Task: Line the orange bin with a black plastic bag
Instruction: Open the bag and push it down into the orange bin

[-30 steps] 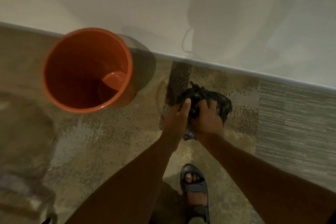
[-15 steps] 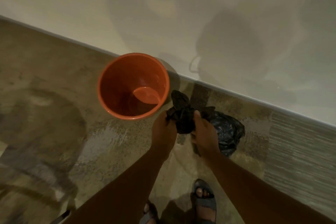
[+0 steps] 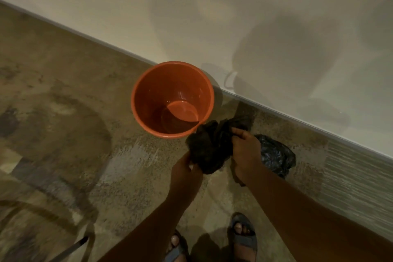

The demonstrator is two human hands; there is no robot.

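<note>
Both hands' fingers (image 3: 239, 132) pinch the crumpled black bag (image 3: 209, 149) beside the orange bin (image 3: 148, 85).

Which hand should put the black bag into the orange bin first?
Probably the left hand. It pinches the black bag on the side nearer the orange bin, whose rim the bag overlaps. The right hand grips the far side.

Orange bin (image 3: 148, 100) mouth wide open, inside clear to the base, straight drop-in from above. Wall (image 3: 234, 17) just behind the bin, blocks the far side. Floor (image 3: 74, 112) left of the bin open, approach free there. Near-right rim crowded: black bag (image 3: 209, 147) bunched btwn left hand (image 3: 186, 174) & right hand (image 3: 246, 155), overlapping the rim. 2nd black bag (image 3: 276, 155) on floor right of hands, near wall.
</note>
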